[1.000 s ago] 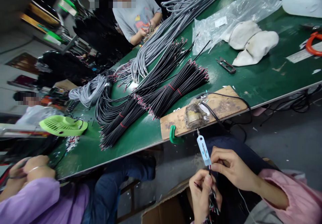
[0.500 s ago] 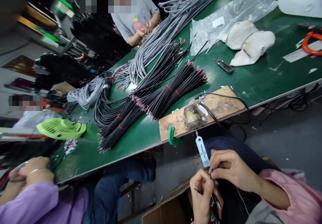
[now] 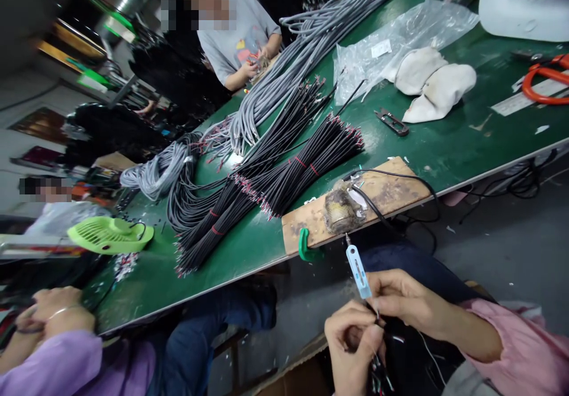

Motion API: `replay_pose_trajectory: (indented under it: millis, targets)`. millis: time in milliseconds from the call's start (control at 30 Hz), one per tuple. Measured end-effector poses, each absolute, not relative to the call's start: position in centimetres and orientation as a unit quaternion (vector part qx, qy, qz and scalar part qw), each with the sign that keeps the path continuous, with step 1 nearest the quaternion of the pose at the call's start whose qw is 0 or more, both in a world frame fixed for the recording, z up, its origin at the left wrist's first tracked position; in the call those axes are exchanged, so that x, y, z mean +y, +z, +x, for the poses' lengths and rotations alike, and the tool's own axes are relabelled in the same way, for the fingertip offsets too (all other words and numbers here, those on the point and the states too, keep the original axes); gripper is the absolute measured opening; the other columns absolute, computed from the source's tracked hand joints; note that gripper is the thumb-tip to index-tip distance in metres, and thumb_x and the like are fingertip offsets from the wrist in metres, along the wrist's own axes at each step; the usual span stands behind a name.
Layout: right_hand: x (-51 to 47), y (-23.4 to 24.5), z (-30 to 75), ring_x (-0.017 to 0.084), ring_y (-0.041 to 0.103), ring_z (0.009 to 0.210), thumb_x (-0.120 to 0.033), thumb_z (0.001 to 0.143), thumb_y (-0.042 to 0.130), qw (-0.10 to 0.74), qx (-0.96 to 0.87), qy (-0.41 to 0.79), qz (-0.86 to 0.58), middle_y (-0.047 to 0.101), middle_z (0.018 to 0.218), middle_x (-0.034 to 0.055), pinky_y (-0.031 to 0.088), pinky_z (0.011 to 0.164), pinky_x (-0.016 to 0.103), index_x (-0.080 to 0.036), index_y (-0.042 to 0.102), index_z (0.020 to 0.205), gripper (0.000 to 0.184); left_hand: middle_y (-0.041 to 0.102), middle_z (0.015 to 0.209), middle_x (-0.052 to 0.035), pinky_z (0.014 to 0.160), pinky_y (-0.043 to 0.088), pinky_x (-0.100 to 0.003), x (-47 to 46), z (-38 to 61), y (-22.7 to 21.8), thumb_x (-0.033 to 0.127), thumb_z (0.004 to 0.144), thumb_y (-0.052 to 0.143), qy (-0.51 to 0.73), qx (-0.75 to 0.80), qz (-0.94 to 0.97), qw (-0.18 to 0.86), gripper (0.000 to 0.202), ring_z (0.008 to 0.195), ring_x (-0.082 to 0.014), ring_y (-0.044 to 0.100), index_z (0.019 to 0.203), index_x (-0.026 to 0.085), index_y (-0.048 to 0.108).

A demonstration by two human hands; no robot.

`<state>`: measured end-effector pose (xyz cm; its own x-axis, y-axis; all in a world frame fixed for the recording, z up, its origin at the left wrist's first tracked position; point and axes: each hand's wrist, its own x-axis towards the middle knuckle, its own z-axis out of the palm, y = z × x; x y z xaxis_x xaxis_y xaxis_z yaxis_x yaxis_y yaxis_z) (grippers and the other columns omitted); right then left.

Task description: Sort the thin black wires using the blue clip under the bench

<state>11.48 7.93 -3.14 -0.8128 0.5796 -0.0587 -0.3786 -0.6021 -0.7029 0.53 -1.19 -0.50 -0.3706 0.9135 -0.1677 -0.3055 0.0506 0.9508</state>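
Note:
My left hand (image 3: 353, 345) is closed around a bunch of dark cables (image 3: 377, 367), whose thin ends hang below the fingers. Beside it, my right hand (image 3: 400, 298) has thumb and fingers pinched on a cable end, right under a light-blue slotted plastic piece (image 3: 357, 271). That piece hangs from a metal tip on a small grimy motor-like block (image 3: 341, 211). A wooden board (image 3: 393, 182) carries the block, and a green clamp (image 3: 304, 246) sits at the board's edge. Exactly what lies between the right fingertips is partly hidden.
Bundles of black cables (image 3: 311, 162) and grey cables (image 3: 249, 108) cover the green table (image 3: 444, 153). Thread snips (image 3: 391, 122), white cloth (image 3: 438, 85) and orange-handled scissors (image 3: 528, 85) lie to the right. A green fan (image 3: 109, 235) and a co-worker's purple sleeve (image 3: 66, 357) are at left.
My right hand has shifted slightly left and down, close against the lower end of the blue piece. My left hand has moved a little left. The view has tilted slightly.

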Motion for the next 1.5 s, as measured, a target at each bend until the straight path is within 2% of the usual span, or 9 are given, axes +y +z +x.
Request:
replay_pose_trajectory:
  millis: [167,333,500,733,967,1067,1167,1333,1500]
  targets:
    - [9.6,-1.3,12.0,0.014,0.046,0.066,-0.034,0.088,0.06,0.385,-0.508,0.73,-0.247,0.05,0.068,0.0002,0.036,0.062,0.028,-0.015,0.06,0.072,0.025,0.063,0.054,-0.002,0.045,0.039,-0.021,-0.8,-0.3,0.9,0.026,0.067,0.079,0.593,0.617,0.385,0.345,0.007,0.049,-0.0123,0.054,0.063,0.022,0.077]
    - [8.5,-1.5,13.1,0.016,0.053,0.069,-0.014,0.086,0.062,0.5,-0.615,0.586,-0.171,0.063,0.07,0.0022,0.04,0.07,0.034,-0.018,0.07,0.087,0.009,0.067,0.055,-0.0003,0.05,0.04,-0.021,-0.8,-0.1,1.8,0.015,0.067,0.075,0.567,0.649,0.434,0.264,0.008,0.049,-0.0119,0.055,0.064,0.022,0.076]
    - [7.8,-1.8,13.3,0.015,0.057,0.071,-0.003,0.081,0.065,0.507,-0.655,0.544,-0.133,0.069,0.078,0.0027,0.04,0.073,0.035,-0.019,0.07,0.1,0.025,0.066,0.056,0.0011,0.05,0.039,-0.02,-0.9,0.1,1.8,0.014,0.068,0.074,0.563,0.65,0.436,0.264,0.009,0.05,-0.0111,0.054,0.065,0.022,0.075]
    - [7.4,-2.0,12.9,0.016,0.056,0.07,-0.01,0.084,0.065,0.484,-0.594,0.62,-0.166,0.069,0.071,0.0016,0.04,0.072,0.035,-0.021,0.073,0.091,0.015,0.058,0.05,0.0021,0.048,0.034,-0.022,-1.1,0.0,1.4,0.021,0.07,0.075,0.567,0.651,0.416,0.286,0.007,0.047,-0.0107,0.048,0.063,0.021,0.074]
    - [7.5,-2.5,13.2,0.018,0.057,0.078,-0.018,0.088,0.064,0.453,-0.62,0.622,-0.151,0.069,0.083,0.0042,0.039,0.077,0.036,-0.023,0.07,0.103,0.018,0.05,0.05,0.0025,0.04,0.028,-0.019,-1.5,0.2,0.5,0.034,0.072,0.076,0.576,0.641,0.349,0.367,0.023,0.041,-0.0064,0.042,0.057,0.016,0.071]
    - [7.8,-2.3,13.0,0.018,0.056,0.079,-0.028,0.088,0.065,0.421,-0.646,0.617,-0.159,0.065,0.082,0.0051,0.037,0.081,0.038,-0.019,0.072,0.091,0.012,0.052,0.054,0.003,0.033,0.024,-0.015,-1.9,0.4,-0.1,0.038,0.074,0.074,0.589,0.601,0.293,0.455,0.029,0.032,-0.0011,0.038,0.06,0.015,0.068]
    - [7.4,-2.2,12.3,0.016,0.053,0.071,-0.036,0.087,0.065,0.438,-0.613,0.633,-0.18,0.06,0.068,0.002,0.039,0.076,0.034,-0.017,0.067,0.071,0.025,0.053,0.054,0.0036,0.031,0.023,-0.011,-2.2,0.9,-0.7,0.037,0.076,0.074,0.611,0.564,0.244,0.499,0.027,0.029,0.0006,0.038,0.063,0.015,0.065]
    - [5.8,-2.3,11.1,0.014,0.05,0.064,-0.045,0.086,0.062,0.452,-0.509,0.694,-0.235,0.053,0.068,0.0012,0.039,0.057,0.027,-0.016,0.061,0.067,0.035,0.049,0.045,0.0064,0.03,0.025,-0.008,-2.3,1.9,-1.8,0.04,0.079,0.071,0.646,0.498,0.198,0.544,0.029,0.027,0.0012,0.033,0.065,0.017,0.059]
    - [4.9,-2.5,10.7,0.015,0.05,0.066,-0.038,0.088,0.062,0.497,-0.524,0.638,-0.269,0.055,0.064,0.0002,0.04,0.064,0.029,-0.018,0.059,0.066,0.03,0.046,0.038,0.0076,0.03,0.026,-0.009,-2.4,2.6,-2.4,0.043,0.081,0.068,0.661,0.47,0.169,0.56,0.032,0.026,-0.0002,0.029,0.066,0.018,0.054]
